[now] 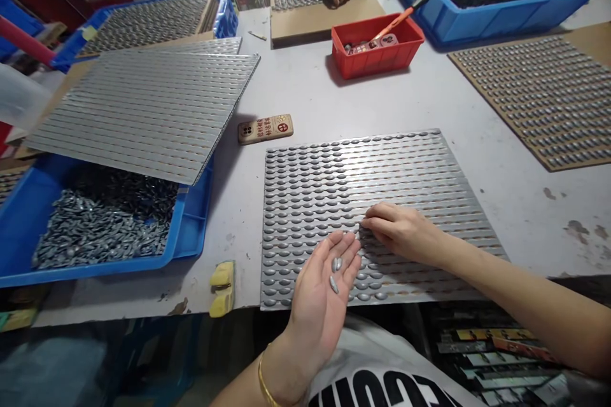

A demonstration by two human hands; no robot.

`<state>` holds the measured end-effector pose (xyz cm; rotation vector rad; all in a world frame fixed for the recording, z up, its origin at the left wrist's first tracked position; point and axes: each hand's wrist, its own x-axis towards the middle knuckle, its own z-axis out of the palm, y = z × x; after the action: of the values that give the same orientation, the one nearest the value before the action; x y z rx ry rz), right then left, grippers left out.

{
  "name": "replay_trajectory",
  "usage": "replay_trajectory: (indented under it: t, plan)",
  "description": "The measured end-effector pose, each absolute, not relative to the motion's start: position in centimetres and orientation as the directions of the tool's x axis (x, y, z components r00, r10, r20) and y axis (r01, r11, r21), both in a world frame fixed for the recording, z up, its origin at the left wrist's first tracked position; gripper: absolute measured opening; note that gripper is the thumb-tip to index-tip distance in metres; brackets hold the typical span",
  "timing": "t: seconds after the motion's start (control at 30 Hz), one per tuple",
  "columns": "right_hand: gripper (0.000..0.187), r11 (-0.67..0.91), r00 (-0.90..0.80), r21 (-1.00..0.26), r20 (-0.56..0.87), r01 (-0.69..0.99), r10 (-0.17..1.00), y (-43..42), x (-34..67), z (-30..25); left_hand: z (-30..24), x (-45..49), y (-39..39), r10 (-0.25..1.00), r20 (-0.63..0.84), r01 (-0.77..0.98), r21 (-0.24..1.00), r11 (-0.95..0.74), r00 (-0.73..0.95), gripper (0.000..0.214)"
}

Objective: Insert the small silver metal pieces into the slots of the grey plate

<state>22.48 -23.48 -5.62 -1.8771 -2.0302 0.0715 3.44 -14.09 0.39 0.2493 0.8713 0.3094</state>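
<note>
The left hand (321,305) is lying open, palm-up, keeping three silver pellets (335,273) close to the right hand (402,232), which is curled on a ridged metal board (263,248), its grip impossible to tell.

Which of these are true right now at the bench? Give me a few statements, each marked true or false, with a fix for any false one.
The left hand cups a few oval grey metal pieces in its open palm: true.
The right hand is inside the red plastic bin: false; its fingers rest on the ridged sheet on the table.
The blue bin on the left holds loose grey pieces: true.
The bangle is on the right wrist: false; the gold bangle is on the left wrist.
</note>
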Motion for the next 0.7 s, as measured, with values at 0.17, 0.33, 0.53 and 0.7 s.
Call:
replay_trajectory:
  t: [0.17,0.33,0.53,0.7]
  plan:
    - [0.024,0.108,-0.008,-0.351,0.274,0.93,0.962,-23.4,22.8,-6.4,0.4,3.6,-14.0,0.346,-0.702,-0.158,0.32,0.934,0.622,0.03]
    - [0.023,0.108,0.015,-0.423,0.278,0.9,0.96,-23.4,22.6,-5.5,0.3,3.7,-14.0,0.327,-0.674,-0.162,0.297,0.941,0.662,0.033]
    - [0.02,0.243,-0.059,-0.549,0.331,0.8,0.942,-23.3,19.3,-2.4,0.8,4.3,-13.9,0.301,-0.613,-0.172,0.261,0.95,0.73,0.043]
    - [0.012,0.225,-0.052,-0.648,0.274,0.728,0.96,-23.2,18.6,-1.8,0.9,4.3,-13.9,0.268,-0.591,-0.173,0.213,0.962,0.761,0.057]
